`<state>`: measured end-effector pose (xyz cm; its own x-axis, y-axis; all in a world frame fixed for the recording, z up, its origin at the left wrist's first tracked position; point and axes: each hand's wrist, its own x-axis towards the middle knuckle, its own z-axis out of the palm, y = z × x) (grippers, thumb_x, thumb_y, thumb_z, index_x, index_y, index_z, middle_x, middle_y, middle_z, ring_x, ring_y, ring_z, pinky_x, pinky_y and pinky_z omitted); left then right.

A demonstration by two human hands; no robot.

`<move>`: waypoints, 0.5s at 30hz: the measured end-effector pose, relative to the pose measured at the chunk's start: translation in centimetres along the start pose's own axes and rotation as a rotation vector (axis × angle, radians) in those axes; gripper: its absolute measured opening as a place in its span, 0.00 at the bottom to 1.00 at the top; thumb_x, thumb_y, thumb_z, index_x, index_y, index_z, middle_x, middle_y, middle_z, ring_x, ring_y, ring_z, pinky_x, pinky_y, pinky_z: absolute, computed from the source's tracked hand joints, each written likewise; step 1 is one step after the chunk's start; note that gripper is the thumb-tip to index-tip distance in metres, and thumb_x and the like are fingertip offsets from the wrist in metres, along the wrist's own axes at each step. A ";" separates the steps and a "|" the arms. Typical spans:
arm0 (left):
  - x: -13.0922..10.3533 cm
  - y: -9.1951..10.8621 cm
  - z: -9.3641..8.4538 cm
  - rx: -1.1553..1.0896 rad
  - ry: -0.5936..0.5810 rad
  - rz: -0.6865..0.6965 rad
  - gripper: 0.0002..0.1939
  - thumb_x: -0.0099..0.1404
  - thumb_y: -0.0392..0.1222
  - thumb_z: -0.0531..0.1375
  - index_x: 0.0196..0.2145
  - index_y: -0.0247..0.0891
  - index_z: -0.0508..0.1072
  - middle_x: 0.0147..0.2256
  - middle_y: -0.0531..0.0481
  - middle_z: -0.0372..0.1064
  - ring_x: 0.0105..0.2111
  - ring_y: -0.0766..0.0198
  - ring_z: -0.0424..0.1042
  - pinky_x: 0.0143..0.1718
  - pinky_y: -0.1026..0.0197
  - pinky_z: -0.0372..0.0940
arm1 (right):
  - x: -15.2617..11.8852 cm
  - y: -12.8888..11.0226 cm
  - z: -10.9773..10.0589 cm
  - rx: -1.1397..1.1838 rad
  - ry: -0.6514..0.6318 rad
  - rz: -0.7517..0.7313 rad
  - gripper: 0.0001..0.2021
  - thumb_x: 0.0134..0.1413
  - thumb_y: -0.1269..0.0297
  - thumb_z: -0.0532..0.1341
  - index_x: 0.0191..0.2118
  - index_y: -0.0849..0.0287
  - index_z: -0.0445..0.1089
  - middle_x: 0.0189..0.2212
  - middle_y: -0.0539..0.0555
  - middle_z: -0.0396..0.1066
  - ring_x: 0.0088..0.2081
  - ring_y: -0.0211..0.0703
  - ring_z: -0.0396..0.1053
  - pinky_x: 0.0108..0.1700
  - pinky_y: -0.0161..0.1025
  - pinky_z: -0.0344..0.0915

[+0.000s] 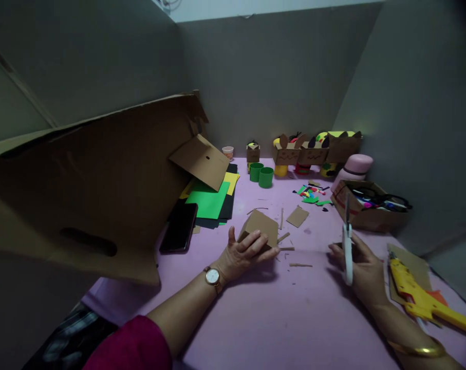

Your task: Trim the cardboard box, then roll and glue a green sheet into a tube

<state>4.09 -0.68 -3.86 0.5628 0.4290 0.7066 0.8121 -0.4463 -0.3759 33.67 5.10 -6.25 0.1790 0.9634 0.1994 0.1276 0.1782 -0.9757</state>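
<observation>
The left hand (238, 258) lays its fingers over the near side of a small cardboard box (264, 224) among cardboard scraps (301, 265) on the surface (279, 318), though whether they grip it cannot be told. To the right, the right hand (367, 275) has its fingers closed around white-handled scissors (347, 252). Good handling calls for light, even pressure that spares the box's folds, and blades kept clear of the left hand.

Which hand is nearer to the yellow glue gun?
Right. The right hand is left of the glue gun; the left hand is farther left, on the cardboard box.
</observation>
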 end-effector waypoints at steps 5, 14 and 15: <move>-0.1 -0.4 0.0 -0.038 0.001 -0.023 0.29 0.62 0.28 0.57 0.54 0.61 0.65 0.45 0.55 0.72 0.51 0.60 0.65 0.62 0.42 0.19 | -2.4 -2.8 3.2 0.115 -0.072 0.023 0.33 0.41 0.56 0.70 0.56 0.57 0.66 0.28 0.49 0.71 0.25 0.38 0.67 0.28 0.37 0.69; -0.4 -2.0 1.0 -0.143 0.131 -0.074 0.27 0.60 0.27 0.59 0.54 0.49 0.67 0.47 0.44 0.66 0.54 0.53 0.61 0.63 0.38 0.31 | -1.6 -3.2 7.0 0.181 -0.108 -0.036 0.29 0.41 0.60 0.69 0.53 0.61 0.70 0.29 0.51 0.72 0.29 0.41 0.68 0.31 0.36 0.68; -0.3 -2.2 1.1 -0.143 0.143 -0.076 0.29 0.59 0.26 0.59 0.55 0.49 0.66 0.46 0.44 0.65 0.53 0.52 0.61 0.62 0.37 0.33 | -1.5 -3.0 7.0 0.182 -0.104 -0.037 0.29 0.40 0.61 0.69 0.52 0.61 0.70 0.29 0.51 0.72 0.29 0.41 0.67 0.31 0.36 0.68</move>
<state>2.30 1.02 -3.91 0.4648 0.3549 0.8112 0.8155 -0.5284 -0.2361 26.19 4.49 -4.26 0.0742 0.9693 0.2346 -0.0478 0.2384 -0.9700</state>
